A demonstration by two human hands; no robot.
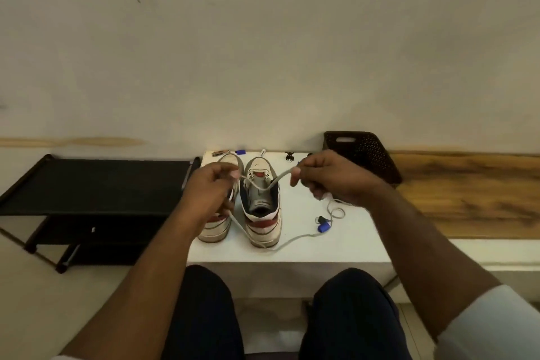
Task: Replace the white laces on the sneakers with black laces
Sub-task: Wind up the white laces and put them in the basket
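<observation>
— Fingers first: what are they doing?

— Both sets are curled. The left hand [211, 184] pinches one stretch of the white lace [264, 186] between thumb and fingertips, and the right hand [327, 177] pinches the other stretch, with more lace gathered under its curled fingers. Between the two hands the lace sags in a shallow arc.

— Where does that arc sit, taking the right-side sneaker as the landmark?

— Directly above the right-side sneaker [263, 202], over its tongue and open collar. The shoe stands upright on the white table [336, 245], heel toward the person. Whether the lace is threaded through its upper eyelets I cannot tell.

— And the second shoe?

— The left-side sneaker [217, 222] stands just beside the landmark shoe, on its left, partly hidden by the left hand and wrist.

— Does the lace go anywhere else?

— One loose run drops from the left hand between the two shoes, passes around the landmark shoe's heel and trails right along the tabletop. To the right of that shoe lies a small blue object [323, 226] beside a little loop of lace.

— Anything farther out?

— Left of the landmark shoe, off the table, stands a black rack [96, 184]. Behind and to its right, a dark perforated basket [363, 155] leans against the wall. A few small items sit at the table's far edge behind the shoe, too small to identify.
</observation>
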